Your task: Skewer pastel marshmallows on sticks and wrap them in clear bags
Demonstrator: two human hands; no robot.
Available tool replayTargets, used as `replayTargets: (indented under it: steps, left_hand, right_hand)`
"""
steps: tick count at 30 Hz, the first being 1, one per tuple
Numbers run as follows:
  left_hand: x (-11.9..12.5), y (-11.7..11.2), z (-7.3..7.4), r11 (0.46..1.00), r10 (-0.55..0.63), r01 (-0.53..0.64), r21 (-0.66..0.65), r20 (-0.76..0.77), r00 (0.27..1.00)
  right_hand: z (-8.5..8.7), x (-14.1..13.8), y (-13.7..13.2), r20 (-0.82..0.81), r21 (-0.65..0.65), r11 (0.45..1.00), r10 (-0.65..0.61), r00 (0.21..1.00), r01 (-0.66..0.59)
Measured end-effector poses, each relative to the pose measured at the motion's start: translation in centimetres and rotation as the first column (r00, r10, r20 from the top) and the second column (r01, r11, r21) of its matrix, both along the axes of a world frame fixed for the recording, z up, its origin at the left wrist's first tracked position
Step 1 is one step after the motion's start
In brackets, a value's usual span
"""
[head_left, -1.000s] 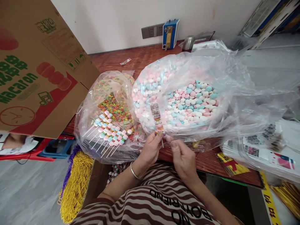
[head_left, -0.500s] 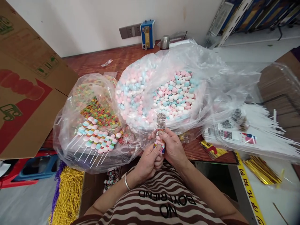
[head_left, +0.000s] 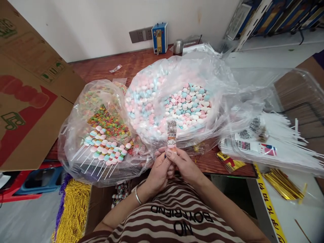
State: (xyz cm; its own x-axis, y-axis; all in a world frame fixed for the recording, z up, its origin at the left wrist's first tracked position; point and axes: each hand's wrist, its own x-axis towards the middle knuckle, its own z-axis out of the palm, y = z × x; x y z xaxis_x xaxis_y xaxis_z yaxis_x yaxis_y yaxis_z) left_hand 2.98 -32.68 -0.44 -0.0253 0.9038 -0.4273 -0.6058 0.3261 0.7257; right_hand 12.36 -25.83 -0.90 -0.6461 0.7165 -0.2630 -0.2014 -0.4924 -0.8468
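Note:
Between my two hands stands a slim printed candy wrapper bag (head_left: 171,133), its dark label at the top and pale pink and blue candy showing through lower down. My left hand (head_left: 160,170) is closed round its lower end. Against it, my right hand (head_left: 184,165) pinches the same end, thumb over the front; the fingers hide the bottom of the bag. Just beyond lies a clear bag of pink, white and blue candies (head_left: 187,104). To the left, several candy skewers (head_left: 107,146) on white sticks rest on a bag of small coloured ring candies (head_left: 106,119).
A cardboard box (head_left: 32,87) stands at the left. White sticks and printed wrappers (head_left: 268,141) lie in a clear plastic tray at the right, near gold twist ties (head_left: 283,184). A blue device (head_left: 159,37) and a metal cup (head_left: 178,46) stand by the wall.
My hands have slid down the wrapper bag and drawn closer together at its lower end, so more of its front shows. The things on the table stay put.

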Motion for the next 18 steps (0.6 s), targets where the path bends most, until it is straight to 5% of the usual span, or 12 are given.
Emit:
replayTargets:
  steps: [6,14,18]
  left_hand:
    - [0.1,-0.1,-0.6,0.998,0.007,-0.005,0.060,-0.032,0.999]
    - [0.3,-1.0,-1.2,0.994,-0.108,0.105,0.034,0.101,0.989]
    - [0.3,-1.4,-1.9,0.984,-0.174,0.165,0.070,0.155,0.972]
  right_hand:
    - [0.3,-0.4,-1.2,0.058,0.049,0.997,-0.058,0.997,0.056]
    - [1.5,-0.5,1.1,-0.087,0.043,0.977,-0.204,0.975,0.208]
    - [2.7,0.6,2.8,-0.117,0.176,0.979,-0.086,0.989,0.106]
